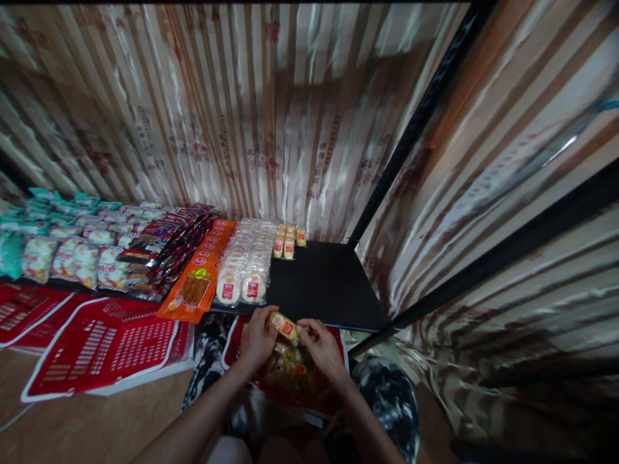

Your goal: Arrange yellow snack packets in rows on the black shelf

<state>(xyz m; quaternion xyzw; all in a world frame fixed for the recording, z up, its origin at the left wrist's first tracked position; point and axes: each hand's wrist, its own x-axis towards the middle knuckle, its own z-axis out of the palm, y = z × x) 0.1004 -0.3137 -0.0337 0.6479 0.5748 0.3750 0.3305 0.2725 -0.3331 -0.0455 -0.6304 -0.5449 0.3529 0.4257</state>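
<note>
Left hand (257, 338) and right hand (323, 348) are pinching a little yellow packet (284, 327) by its ends, so it's right between the fingers (309, 325). Red basket (235, 341) sits below them, black shelf (324, 283) just beyond.

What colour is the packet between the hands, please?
The packet is mostly yellow, partly red; see the head view.

Forearms (215, 403) are bare — trousers (387, 403) mottled black and white.

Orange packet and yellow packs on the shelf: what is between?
The head view shows two rows of white packs between the orange packet and yellow packs.
</note>
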